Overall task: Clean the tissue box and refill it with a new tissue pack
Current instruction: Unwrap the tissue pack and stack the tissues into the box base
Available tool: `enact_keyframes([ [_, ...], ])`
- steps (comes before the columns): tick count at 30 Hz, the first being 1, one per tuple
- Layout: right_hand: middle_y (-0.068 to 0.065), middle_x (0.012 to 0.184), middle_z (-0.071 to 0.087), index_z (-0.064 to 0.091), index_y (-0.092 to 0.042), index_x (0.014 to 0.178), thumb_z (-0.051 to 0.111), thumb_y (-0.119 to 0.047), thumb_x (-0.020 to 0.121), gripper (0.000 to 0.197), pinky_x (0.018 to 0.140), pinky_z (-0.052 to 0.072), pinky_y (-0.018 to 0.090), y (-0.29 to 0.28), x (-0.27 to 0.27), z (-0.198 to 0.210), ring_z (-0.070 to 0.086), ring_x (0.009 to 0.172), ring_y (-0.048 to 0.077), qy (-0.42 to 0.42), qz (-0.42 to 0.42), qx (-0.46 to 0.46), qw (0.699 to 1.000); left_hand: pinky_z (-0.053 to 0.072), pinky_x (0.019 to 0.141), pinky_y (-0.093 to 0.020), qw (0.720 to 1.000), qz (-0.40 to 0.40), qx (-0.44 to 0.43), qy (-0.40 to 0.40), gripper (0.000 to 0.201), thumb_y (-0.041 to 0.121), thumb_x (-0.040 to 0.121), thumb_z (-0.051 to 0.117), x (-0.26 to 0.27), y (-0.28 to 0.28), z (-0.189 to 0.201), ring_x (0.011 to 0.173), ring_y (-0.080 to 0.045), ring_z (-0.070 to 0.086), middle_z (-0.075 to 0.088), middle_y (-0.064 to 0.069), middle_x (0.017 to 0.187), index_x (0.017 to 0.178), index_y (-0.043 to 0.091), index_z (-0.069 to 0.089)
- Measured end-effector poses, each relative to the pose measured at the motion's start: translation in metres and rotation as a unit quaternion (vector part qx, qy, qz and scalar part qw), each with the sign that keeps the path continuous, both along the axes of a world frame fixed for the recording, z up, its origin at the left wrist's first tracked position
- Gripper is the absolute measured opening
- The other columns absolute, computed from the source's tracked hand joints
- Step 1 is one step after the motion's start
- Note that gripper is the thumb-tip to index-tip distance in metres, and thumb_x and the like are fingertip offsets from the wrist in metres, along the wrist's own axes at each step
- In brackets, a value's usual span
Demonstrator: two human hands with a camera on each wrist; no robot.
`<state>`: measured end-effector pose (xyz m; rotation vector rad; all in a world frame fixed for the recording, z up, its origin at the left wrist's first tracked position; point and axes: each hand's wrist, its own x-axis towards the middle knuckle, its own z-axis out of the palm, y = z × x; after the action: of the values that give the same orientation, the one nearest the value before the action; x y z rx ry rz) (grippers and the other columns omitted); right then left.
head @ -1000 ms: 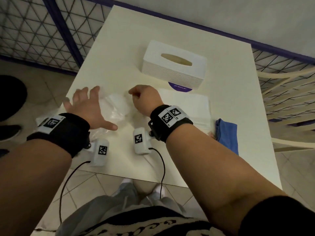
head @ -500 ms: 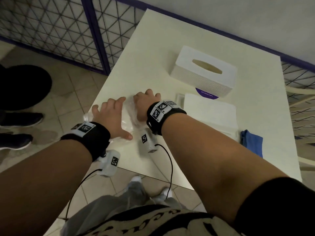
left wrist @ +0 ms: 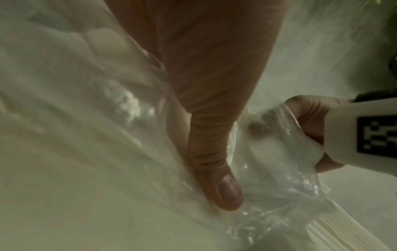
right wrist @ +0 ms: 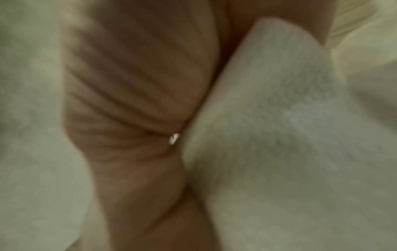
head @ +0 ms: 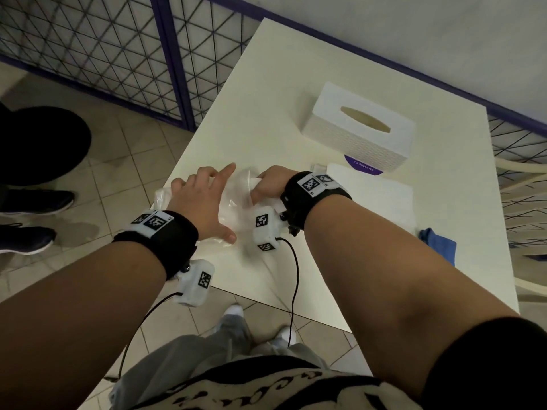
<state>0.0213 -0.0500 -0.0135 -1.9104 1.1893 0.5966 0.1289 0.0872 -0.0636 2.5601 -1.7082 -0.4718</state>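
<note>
The white tissue box (head: 359,128) stands at the back of the table, its oval slot facing up. In front of it lies a bare white tissue stack (head: 376,196). A crumpled clear plastic wrapper (head: 233,202) lies near the table's left front corner. My left hand (head: 204,199) presses flat on it with fingers spread, and its thumb (left wrist: 214,169) pins the film (left wrist: 96,101). My right hand (head: 268,184) is curled, gripping the wrapper's right end (left wrist: 279,135). The right wrist view is blurred, showing pale material (right wrist: 279,135) bunched against my palm.
A blue cloth (head: 438,244) lies at the table's right edge by the tissue stack. A purple disc (head: 362,168) peeks out under the box. Wire mesh panels (head: 103,54) stand at the left, a pale chair (head: 521,173) at the right. Another person's shoes (head: 26,238) are on the floor.
My right hand has moved left and closed on the wrapper's right end. The left hand stays pressed flat on the wrapper. The head view has swung left.
</note>
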Motion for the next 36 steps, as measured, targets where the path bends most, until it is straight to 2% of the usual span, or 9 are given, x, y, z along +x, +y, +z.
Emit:
enact_keyframes([
  [5, 0.003, 0.125, 0.063, 0.053, -0.022, 0.134, 0.078, -0.024, 0.068, 0.071, 0.098, 0.049, 0.039, 0.001, -0.007, -0.002, 0.062, 0.11, 0.026, -0.011, -0.019, 0.053, 0.998, 0.025, 0.1, -0.044, 1.0, 0.014, -0.01, 0.014, 0.142, 0.076, 0.036, 0.075, -0.002, -0.001, -0.002, 0.124, -0.023, 0.039, 0.032, -0.002, 0.139, 0.148, 0.037, -0.005],
  [11, 0.011, 0.11, 0.067, 0.06, -0.017, 0.117, 0.069, -0.003, 0.078, 0.043, 0.084, 0.054, 0.039, -0.001, -0.023, -0.006, 0.064, 0.099, 0.031, -0.138, -0.16, 0.206, 0.955, 0.025, 0.1, -0.046, 0.998, 0.047, -0.002, 0.032, 0.138, 0.081, 0.04, 0.069, -0.001, -0.001, -0.008, 0.127, -0.025, 0.036, 0.03, -0.004, 0.141, 0.147, 0.039, -0.006],
  [14, 0.016, 0.096, 0.075, 0.068, -0.006, 0.099, 0.08, -0.016, 0.067, 0.036, 0.081, 0.058, 0.048, 0.001, -0.029, -0.011, 0.072, 0.086, 0.033, -0.118, -0.249, 0.193, 0.942, 0.027, 0.098, -0.048, 0.998, 0.061, 0.0, 0.036, 0.132, 0.083, 0.045, 0.064, -0.002, 0.0, -0.01, 0.127, -0.027, 0.035, 0.03, -0.005, 0.14, 0.147, 0.038, -0.005],
  [16, 0.011, 0.08, 0.075, 0.067, -0.009, 0.085, 0.079, -0.029, 0.072, 0.027, 0.069, 0.061, 0.035, 0.002, -0.032, -0.014, 0.073, 0.069, 0.025, -0.074, -0.236, 0.131, 0.96, 0.027, 0.099, -0.049, 0.997, 0.061, -0.005, 0.039, 0.129, 0.084, 0.047, 0.062, -0.003, 0.001, -0.011, 0.127, -0.027, 0.034, 0.031, -0.006, 0.141, 0.147, 0.038, -0.005],
  [19, 0.01, 0.1, 0.072, 0.068, -0.014, 0.096, 0.075, -0.049, 0.073, 0.043, 0.087, 0.056, 0.042, 0.004, -0.03, -0.021, 0.07, 0.089, 0.03, -0.058, -0.209, 0.068, 0.974, 0.023, 0.103, -0.05, 0.997, 0.057, -0.011, 0.041, 0.127, 0.084, 0.049, 0.061, -0.004, 0.0, -0.012, 0.129, -0.026, 0.032, 0.029, -0.005, 0.142, 0.147, 0.039, -0.005],
  [22, 0.006, 0.097, 0.073, 0.068, -0.015, 0.099, 0.069, -0.063, 0.065, 0.06, 0.086, 0.056, 0.042, 0.009, -0.028, -0.022, 0.07, 0.087, 0.027, -0.054, -0.145, 0.03, 0.987, 0.017, 0.107, -0.053, 0.997, 0.056, -0.005, 0.048, 0.126, 0.083, 0.05, 0.062, -0.006, 0.0, -0.013, 0.132, -0.027, 0.03, 0.027, -0.005, 0.143, 0.147, 0.039, -0.006],
  [27, 0.01, 0.094, 0.075, 0.07, -0.014, 0.093, 0.082, -0.043, 0.05, 0.053, 0.082, 0.057, 0.049, 0.009, -0.031, -0.028, 0.072, 0.083, 0.032, -0.052, -0.177, 0.088, 0.979, 0.02, 0.105, -0.054, 0.997, 0.06, 0.001, 0.054, 0.127, 0.082, 0.049, 0.064, -0.01, -0.002, -0.013, 0.131, -0.027, 0.031, 0.029, -0.005, 0.143, 0.148, 0.037, -0.003],
  [32, 0.009, 0.1, 0.071, 0.063, -0.012, 0.108, 0.07, -0.044, 0.073, 0.047, 0.083, 0.058, 0.043, 0.014, -0.028, -0.026, 0.069, 0.088, 0.028, -0.073, -0.166, 0.071, 0.981, 0.02, 0.105, -0.051, 0.997, 0.038, 0.013, 0.072, 0.137, 0.088, 0.039, 0.06, -0.01, -0.001, -0.011, 0.131, -0.025, 0.029, 0.027, -0.002, 0.144, 0.146, 0.04, -0.01],
  [36, 0.008, 0.068, 0.06, 0.06, -0.009, 0.092, 0.061, -0.028, 0.088, 0.019, 0.058, 0.057, 0.034, 0.013, -0.029, -0.021, 0.061, 0.058, 0.025, -0.076, -0.147, 0.03, 0.986, 0.023, 0.103, -0.047, 0.998, 0.0, 0.04, 0.053, 0.148, 0.091, 0.028, 0.061, -0.008, 0.002, -0.01, 0.134, -0.023, 0.024, 0.02, 0.001, 0.15, 0.143, 0.043, -0.019],
])
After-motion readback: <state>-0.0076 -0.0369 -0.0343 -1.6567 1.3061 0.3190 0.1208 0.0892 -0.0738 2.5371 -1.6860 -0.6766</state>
